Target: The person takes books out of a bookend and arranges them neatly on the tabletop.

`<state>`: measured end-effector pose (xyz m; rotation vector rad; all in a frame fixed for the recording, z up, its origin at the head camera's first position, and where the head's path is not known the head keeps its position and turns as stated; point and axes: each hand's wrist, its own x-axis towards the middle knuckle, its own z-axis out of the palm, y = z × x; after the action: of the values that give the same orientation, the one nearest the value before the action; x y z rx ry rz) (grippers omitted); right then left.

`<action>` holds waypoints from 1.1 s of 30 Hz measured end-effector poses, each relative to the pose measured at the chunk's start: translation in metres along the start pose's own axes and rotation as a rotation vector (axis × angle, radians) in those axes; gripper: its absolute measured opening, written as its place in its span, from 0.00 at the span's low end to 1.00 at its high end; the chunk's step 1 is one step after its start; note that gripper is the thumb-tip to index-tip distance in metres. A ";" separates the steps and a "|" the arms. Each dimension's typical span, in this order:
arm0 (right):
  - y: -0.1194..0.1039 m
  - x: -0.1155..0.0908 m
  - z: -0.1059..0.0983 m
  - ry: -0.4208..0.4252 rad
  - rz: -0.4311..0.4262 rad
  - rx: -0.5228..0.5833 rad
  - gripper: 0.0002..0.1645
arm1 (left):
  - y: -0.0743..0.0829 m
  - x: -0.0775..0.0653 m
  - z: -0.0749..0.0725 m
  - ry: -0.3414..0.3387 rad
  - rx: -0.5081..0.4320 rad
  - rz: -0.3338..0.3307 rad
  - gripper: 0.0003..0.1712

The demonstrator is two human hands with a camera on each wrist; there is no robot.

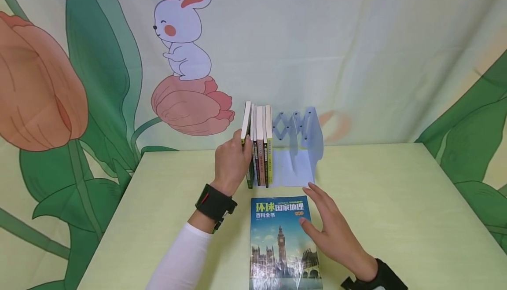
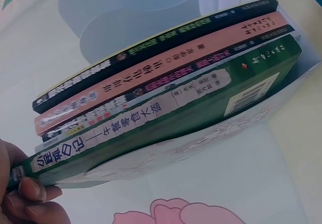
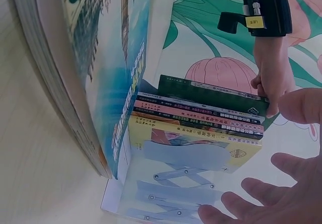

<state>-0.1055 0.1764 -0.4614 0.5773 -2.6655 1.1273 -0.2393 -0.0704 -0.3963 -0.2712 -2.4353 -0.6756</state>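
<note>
My left hand [image 1: 231, 163] pinches the upper end of a green book [image 2: 196, 100] between thumb and fingers. That book stands at the left end of a row of upright books [image 1: 260, 149], tilted slightly against the others. The row fills the left side of a pale blue expandable book stand [image 1: 315, 136]. A large blue book [image 1: 277, 237] with a clock tower on its cover lies flat in front of the stand. Over its right edge my right hand [image 1: 336, 233] hovers with fingers spread, holding nothing.
The stand's right part, with its crossed metal links [image 3: 183, 173], holds no books. A pale green table [image 1: 396, 202] extends to both sides. Behind it hangs a curtain [image 1: 356, 61] printed with tulips and a rabbit.
</note>
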 end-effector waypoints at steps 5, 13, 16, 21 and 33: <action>-0.002 0.000 -0.001 -0.002 0.000 0.005 0.41 | 0.006 -0.001 -0.010 0.010 -0.010 0.006 0.18; -0.004 0.001 -0.002 0.001 -0.004 0.010 0.40 | 0.011 0.000 -0.023 0.040 0.001 0.030 0.18; -0.003 0.000 -0.001 0.005 -0.008 0.009 0.40 | 0.012 -0.001 -0.027 0.048 0.007 0.045 0.18; -0.002 -0.001 0.000 0.014 -0.011 0.004 0.40 | 0.015 -0.003 -0.034 0.073 0.010 0.072 0.17; -0.001 -0.001 0.001 0.022 -0.013 0.004 0.40 | 0.025 -0.008 -0.056 0.140 -0.011 0.112 0.16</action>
<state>-0.1043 0.1752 -0.4622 0.5789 -2.6374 1.1285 -0.1968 -0.0788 -0.3522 -0.3499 -2.2663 -0.6375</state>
